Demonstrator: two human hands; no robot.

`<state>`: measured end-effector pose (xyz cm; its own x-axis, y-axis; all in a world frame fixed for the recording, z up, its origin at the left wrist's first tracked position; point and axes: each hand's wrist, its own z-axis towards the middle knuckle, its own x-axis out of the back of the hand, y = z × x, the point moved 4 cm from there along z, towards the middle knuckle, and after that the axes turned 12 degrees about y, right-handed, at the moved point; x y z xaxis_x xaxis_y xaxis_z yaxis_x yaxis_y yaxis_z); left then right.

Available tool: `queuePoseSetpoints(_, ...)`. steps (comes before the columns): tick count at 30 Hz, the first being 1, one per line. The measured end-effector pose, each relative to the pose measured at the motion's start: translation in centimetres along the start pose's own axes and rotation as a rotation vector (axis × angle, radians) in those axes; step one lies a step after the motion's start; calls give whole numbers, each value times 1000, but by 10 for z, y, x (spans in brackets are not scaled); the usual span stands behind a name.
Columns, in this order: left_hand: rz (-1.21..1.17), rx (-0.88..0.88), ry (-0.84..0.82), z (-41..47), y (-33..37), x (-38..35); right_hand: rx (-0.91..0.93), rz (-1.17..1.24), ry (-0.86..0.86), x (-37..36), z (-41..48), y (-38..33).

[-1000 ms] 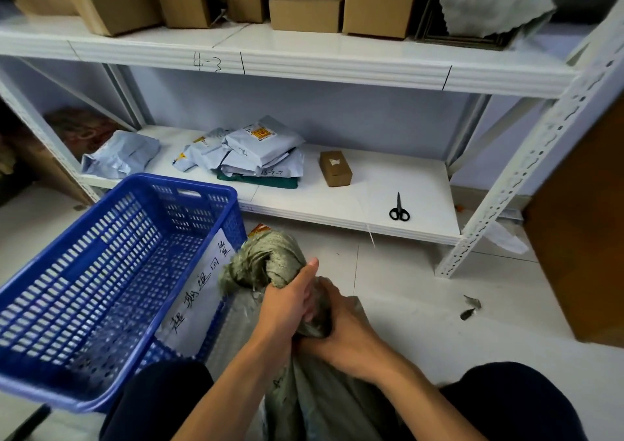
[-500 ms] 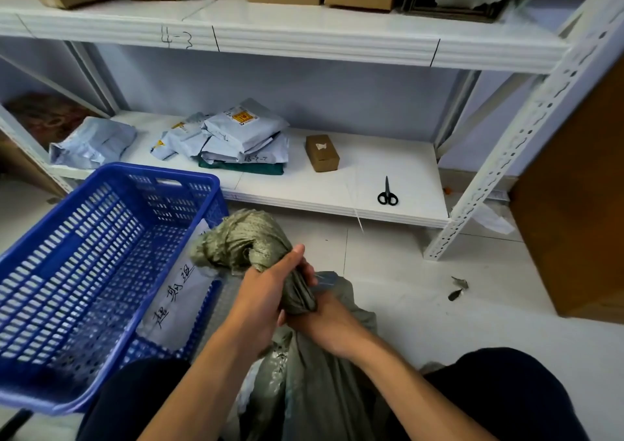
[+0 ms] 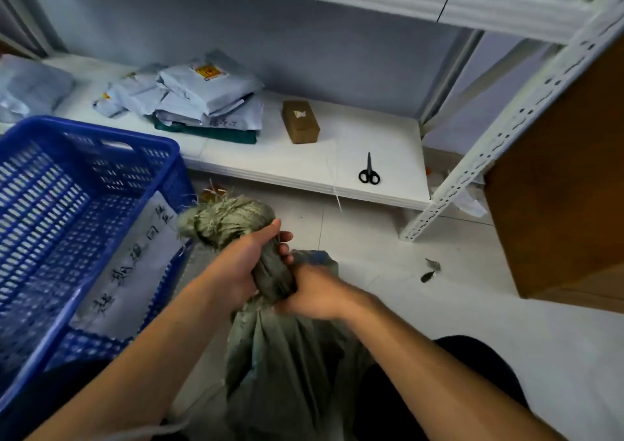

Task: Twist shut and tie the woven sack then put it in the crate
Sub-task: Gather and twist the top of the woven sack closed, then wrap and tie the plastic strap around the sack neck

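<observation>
A grey-green woven sack stands on the floor between my knees, its neck twisted into a rope with the frayed mouth bunched at the top. My left hand grips the twisted neck high up, thumb along it. Just below, my right hand is wrapped round the base of the twist. A blue slatted plastic crate sits to the left, touching the sack's top, with a white sheet of handwriting on the side facing me.
A low white shelf ahead holds black scissors, a small brown box and a pile of grey mailer bags. A perforated shelf post and a brown panel stand to the right. Scraps lie on the tiled floor.
The view tipped downward and nearer. My left hand shifted its grip up the twisted neck, and the bunched mouth leans further toward the crate. My right hand stays below it.
</observation>
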<state>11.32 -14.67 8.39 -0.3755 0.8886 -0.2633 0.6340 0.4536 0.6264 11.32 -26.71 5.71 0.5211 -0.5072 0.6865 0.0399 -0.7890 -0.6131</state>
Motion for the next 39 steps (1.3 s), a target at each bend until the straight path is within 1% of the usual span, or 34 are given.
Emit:
queuePoseSetpoints(2,43,4,29,13,-1,-2,-59,-21,-29,20,23,11)
queuePoseSetpoints(4,57,2,23,21,-3,-4,-130,-3,63,41,55,31)
queuePoseSetpoints(5,62,-10,5,24,-2,-5,-163,-15,144,52,70,44)
queuePoseSetpoints(6,71,-28,-14,26,0,-6,-189,-51,225,62,84,58)
queuePoseSetpoints(8,82,-54,-42,33,8,-5,-260,-127,331,76,109,87)
queuePoseSetpoints(10,54,-50,-34,42,15,-1,-327,-150,383,84,127,106)
queuePoseSetpoints(13,-24,-27,11,54,21,2,-347,-162,434,90,148,119)
queuePoseSetpoints(16,-72,0,37,62,26,5,-372,-74,498,94,171,122)
queuePoseSetpoints(20,-78,11,30,69,27,8,-494,228,615,97,200,130)
queuePoseSetpoints(24,-90,18,38,71,25,10,-620,410,610,86,212,142)
queuePoseSetpoints(27,-86,24,36,71,25,11,-702,538,563,83,218,143)
queuePoseSetpoints(32,-32,2,63,71,22,15,-704,569,537,80,226,142)
queuePoseSetpoints(37,24,-28,93,67,19,17,-679,626,572,80,217,147)
queuePoseSetpoints(39,38,-39,105,63,19,17,-660,664,612,84,210,148)
